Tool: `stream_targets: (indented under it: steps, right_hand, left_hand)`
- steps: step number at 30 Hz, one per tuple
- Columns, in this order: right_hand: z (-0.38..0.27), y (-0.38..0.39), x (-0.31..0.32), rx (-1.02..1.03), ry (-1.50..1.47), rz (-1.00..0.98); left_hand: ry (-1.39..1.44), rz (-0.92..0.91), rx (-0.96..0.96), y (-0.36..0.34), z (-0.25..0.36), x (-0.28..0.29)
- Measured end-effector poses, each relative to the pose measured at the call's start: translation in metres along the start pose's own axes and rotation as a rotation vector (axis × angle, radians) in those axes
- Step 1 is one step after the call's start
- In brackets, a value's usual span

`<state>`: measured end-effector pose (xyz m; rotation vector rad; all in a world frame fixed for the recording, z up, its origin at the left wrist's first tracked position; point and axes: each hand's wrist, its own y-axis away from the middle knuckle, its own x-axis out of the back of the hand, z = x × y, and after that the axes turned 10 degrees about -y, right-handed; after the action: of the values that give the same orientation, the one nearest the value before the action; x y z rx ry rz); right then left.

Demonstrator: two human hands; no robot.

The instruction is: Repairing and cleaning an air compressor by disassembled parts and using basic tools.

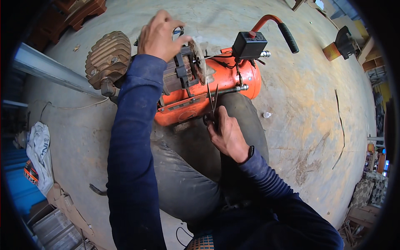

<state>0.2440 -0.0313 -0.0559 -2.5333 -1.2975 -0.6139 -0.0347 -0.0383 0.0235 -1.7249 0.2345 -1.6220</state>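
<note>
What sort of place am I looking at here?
Likely a workshop: an orange air compressor with its motor uncovered, scissors in the right hand, and a stained concrete floor.

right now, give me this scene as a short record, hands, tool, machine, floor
left hand: raised at the motor, blurred; its grip cannot be told
right hand: holding scissors
scissors: blades parted, tips pointing toward the machine
machine: orange tank under the motor; black box with red knob; curved red handle
left of motor: finned metal part
floor: small white piece right of the knee; long dark strip farther right
</note>
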Motion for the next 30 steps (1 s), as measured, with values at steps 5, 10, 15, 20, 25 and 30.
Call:
stream_targets:
  steps: [5, 10, 15, 20, 25, 30]
  right_hand:
    - [-0.006, -0.002, 0.001, -0.005, 0.007, 0.021]
    - [-0.014, -0.015, -0.003, 0.076, 0.142, 0.063]
    - [-0.028, -0.032, -0.006, 0.047, 0.331, 0.099]
    - [-0.038, -0.039, -0.01, 0.066, 0.452, 0.129]
    - [-0.036, -0.032, -0.012, 0.055, 0.482, 0.118]
    - [-0.034, -0.047, -0.012, 0.07, 0.498, 0.097]
  left_hand:
    - [0.099, -0.022, 0.043, 0.005, 0.009, -0.003]
    - [-0.011, -0.067, -0.084, 0.006, 0.011, 0.0]
    - [-0.075, -0.079, 0.015, 0.005, 0.011, 0.0]
    - [-0.148, -0.093, -0.106, 0.009, 0.01, 0.0]
    - [-0.128, -0.144, -0.093, 0.01, 0.013, 0.0]
    - [-0.13, -0.155, -0.105, 0.011, 0.012, 0.001]
